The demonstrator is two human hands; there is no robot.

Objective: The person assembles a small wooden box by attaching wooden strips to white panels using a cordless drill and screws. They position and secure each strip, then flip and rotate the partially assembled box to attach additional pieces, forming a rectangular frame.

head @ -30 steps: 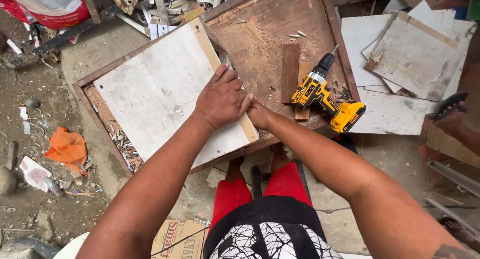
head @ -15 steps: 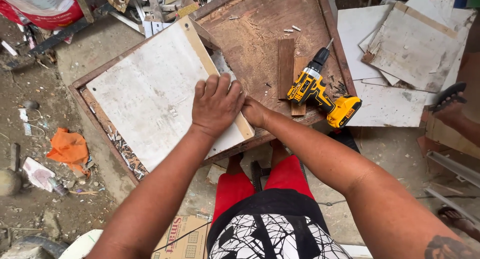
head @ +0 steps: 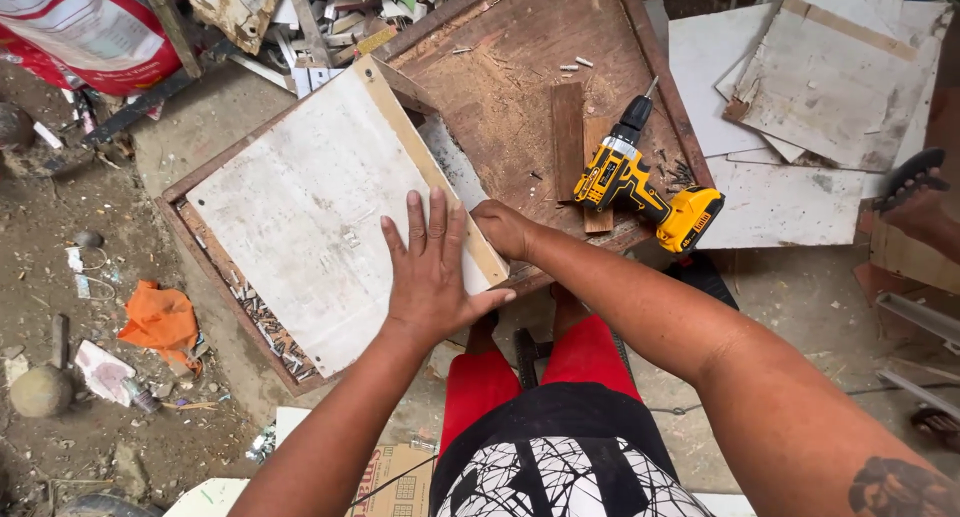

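Note:
My left hand lies flat, fingers spread, on the near corner of a white board that rests inside a shallow wooden tray. My right hand is curled at the board's wooden edge strip, its fingers hidden behind the edge. A yellow and black cordless drill lies on the brown wooden table, just right of my right hand, next to a short wooden slat.
Several worn white boards are piled at the right. Scrap wood and offcuts lie at the top. An orange cloth and a round stone sit on the dirt floor at left. A cardboard box is by my knees.
My left hand slid down toward me along the white board and spread flat. My right hand stays at the board's edge.

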